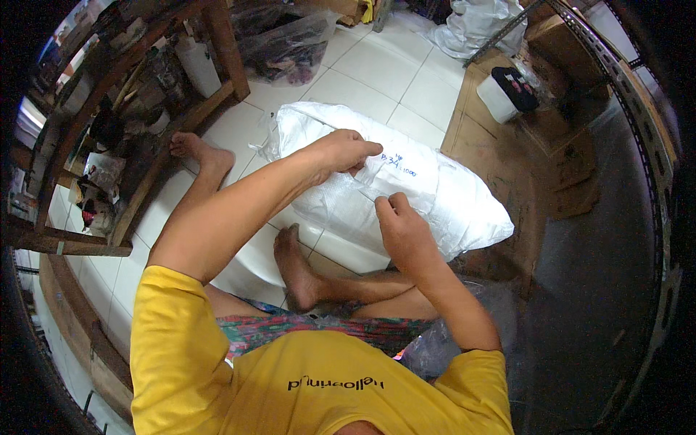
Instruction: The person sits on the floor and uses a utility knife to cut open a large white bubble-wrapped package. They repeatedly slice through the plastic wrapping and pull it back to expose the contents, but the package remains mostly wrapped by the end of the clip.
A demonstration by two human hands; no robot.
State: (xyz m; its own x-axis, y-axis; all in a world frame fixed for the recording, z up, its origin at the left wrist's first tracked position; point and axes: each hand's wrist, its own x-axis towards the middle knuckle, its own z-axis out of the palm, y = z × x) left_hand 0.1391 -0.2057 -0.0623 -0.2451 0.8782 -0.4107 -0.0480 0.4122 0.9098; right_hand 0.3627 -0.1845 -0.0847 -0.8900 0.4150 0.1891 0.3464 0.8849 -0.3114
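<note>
A large, stuffed white woven sack [471,199] lies on its side in front of me, with blue handwriting on its upper face. My left hand [344,151] is over the sack's middle, fingers closed and the thumb side toward the writing. Closer to me, my right hand [402,225] is closed in a pinch-like fist at the sack's near side. Whatever either hand grips is too small or hidden to make out. A seam or fold in the sack runs between the two hands.
White floor tiles [357,90] lie beneath. A wooden shelf [185,119] with mixed goods stands at left. Clear plastic bags [283,47] sit at the far side. On the right, flattened cardboard [475,109] carries a white container [496,101], near a metal rack [623,94].
</note>
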